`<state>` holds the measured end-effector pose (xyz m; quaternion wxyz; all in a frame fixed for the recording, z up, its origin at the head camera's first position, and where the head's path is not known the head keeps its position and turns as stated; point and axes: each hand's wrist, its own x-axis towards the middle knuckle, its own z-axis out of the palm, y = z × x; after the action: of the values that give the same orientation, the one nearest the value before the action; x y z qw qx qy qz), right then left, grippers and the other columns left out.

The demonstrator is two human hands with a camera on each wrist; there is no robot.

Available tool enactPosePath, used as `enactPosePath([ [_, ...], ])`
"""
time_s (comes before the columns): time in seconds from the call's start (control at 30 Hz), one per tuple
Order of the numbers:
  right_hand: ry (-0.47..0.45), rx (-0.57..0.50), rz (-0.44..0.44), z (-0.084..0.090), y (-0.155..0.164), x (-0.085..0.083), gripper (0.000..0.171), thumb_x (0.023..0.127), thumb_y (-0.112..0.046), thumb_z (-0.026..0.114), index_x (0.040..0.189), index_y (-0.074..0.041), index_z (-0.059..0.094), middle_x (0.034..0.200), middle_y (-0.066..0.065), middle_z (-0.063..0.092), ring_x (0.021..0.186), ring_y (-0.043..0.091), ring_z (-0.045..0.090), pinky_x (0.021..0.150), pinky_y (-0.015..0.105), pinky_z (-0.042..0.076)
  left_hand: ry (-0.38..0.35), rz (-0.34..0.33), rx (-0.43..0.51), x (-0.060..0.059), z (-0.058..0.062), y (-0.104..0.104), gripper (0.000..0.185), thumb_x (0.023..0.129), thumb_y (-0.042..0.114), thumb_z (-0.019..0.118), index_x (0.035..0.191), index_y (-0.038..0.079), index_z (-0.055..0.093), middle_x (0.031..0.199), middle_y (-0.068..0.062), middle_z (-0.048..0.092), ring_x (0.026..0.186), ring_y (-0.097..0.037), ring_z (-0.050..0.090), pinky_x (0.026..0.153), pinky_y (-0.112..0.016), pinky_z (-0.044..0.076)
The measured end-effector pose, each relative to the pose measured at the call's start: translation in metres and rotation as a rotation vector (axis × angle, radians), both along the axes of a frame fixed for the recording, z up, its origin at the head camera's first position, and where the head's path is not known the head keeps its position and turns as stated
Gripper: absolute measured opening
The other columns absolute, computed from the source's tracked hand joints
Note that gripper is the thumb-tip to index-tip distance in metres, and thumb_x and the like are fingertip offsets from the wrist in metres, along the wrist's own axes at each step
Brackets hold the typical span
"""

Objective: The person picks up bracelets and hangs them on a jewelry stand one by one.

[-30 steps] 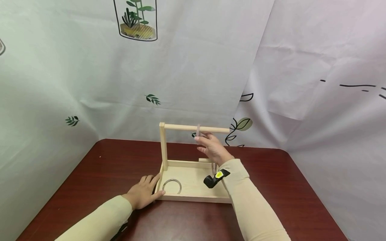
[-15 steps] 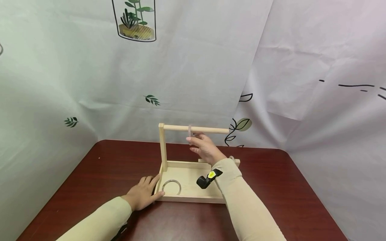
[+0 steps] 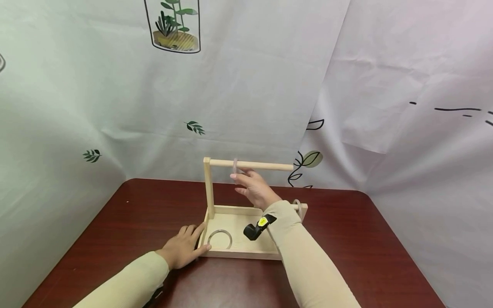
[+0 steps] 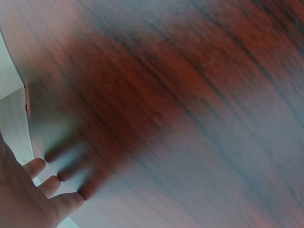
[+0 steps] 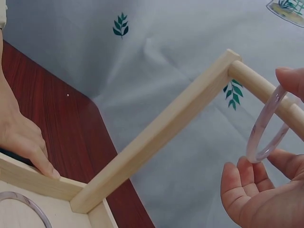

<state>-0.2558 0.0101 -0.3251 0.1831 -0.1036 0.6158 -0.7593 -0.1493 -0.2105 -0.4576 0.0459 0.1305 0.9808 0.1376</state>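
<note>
A pale wooden stand [image 3: 209, 188] has a tray base, one upright post at the left and a round rod [image 3: 265, 165] across the top. My right hand [image 3: 246, 182] is raised to the rod and pinches a clear plastic ring [image 3: 235, 164] that is threaded on it. In the right wrist view the ring [image 5: 264, 128] hangs round the rod [image 5: 256, 85], between my thumb above and my fingers [image 5: 240, 178] below. My left hand [image 3: 185, 248] lies flat on the table, fingertips against the tray's front left corner. A second clear ring [image 3: 219, 238] lies flat in the tray.
The stand sits on a dark red wooden table [image 3: 115, 222] enclosed by white printed cloth [image 3: 250, 85] behind and at both sides. Another clear ring [image 3: 298, 205] stands at the tray's right end. A black wrist camera [image 3: 254, 229] is strapped to my right sleeve.
My right hand has slid the clear ring leftwards along the rod, towards the upright post. My left hand has stayed at the tray's corner.
</note>
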Motion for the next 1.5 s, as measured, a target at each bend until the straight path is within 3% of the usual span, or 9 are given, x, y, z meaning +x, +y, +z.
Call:
enactPosePath([
  [0.3,-0.007,0.0,0.027,0.002,-0.01,0.001,0.059,0.094,-0.01,0.06,0.148,-0.009,0.035,0.156,0.01,0.027,0.135,0.032,0.037,0.102,0.045,0.037,-0.002,0.005,-0.017,-0.003,-0.005,-0.001,0.077,0.095,0.061,0.044,0.15,0.009,0.029,0.135,-0.023,0.043,0.127,-0.043,0.038,0.089,-0.057,0.045],
  [0.5,0.004,-0.009,0.044,0.003,-0.017,0.002,0.055,0.094,-0.008,0.058,0.145,-0.005,0.039,0.154,0.011,0.03,0.129,0.029,0.041,0.101,0.045,0.038,-0.036,0.012,-0.013,0.001,0.006,0.001,0.077,0.094,0.059,0.047,0.15,0.008,0.031,0.135,-0.023,0.043,0.127,-0.043,0.039,0.088,-0.056,0.045],
  [0.67,-0.001,-0.007,0.046,0.002,-0.022,0.002,0.055,0.094,-0.008,0.058,0.146,-0.006,0.039,0.155,0.011,0.028,0.123,0.027,0.044,0.099,0.043,0.04,-0.037,0.017,-0.016,0.001,0.004,0.001,0.077,0.094,0.06,0.047,0.15,0.008,0.031,0.135,-0.023,0.043,0.126,-0.043,0.039,0.088,-0.056,0.045],
  [1.0,-0.008,0.008,0.061,-0.001,-0.027,0.001,0.059,0.094,-0.011,0.059,0.149,-0.01,0.036,0.158,0.011,0.024,0.13,0.032,0.042,0.103,0.045,0.038,-0.02,0.008,-0.001,0.0,0.003,0.001,0.078,0.094,0.06,0.046,0.15,0.008,0.03,0.132,-0.024,0.044,0.125,-0.043,0.04,0.089,-0.058,0.044],
  [1.27,-0.003,0.027,0.054,-0.001,-0.029,0.0,0.06,0.093,-0.009,0.06,0.148,-0.012,0.037,0.153,0.013,0.032,0.119,0.026,0.05,0.096,0.041,0.043,-0.032,0.011,-0.021,-0.001,0.001,0.001,0.077,0.095,0.06,0.045,0.15,0.009,0.029,0.135,-0.024,0.042,0.128,-0.043,0.038,0.093,-0.057,0.043],
  [1.5,0.001,0.028,0.053,-0.001,-0.03,0.0,0.062,0.092,-0.007,0.061,0.149,-0.013,0.037,0.15,0.015,0.035,0.124,0.03,0.048,0.104,0.05,0.038,-0.039,0.028,-0.013,0.001,0.004,0.003,0.078,0.093,0.062,0.046,0.151,0.011,0.031,0.135,-0.021,0.044,0.127,-0.041,0.039,0.091,-0.056,0.044],
])
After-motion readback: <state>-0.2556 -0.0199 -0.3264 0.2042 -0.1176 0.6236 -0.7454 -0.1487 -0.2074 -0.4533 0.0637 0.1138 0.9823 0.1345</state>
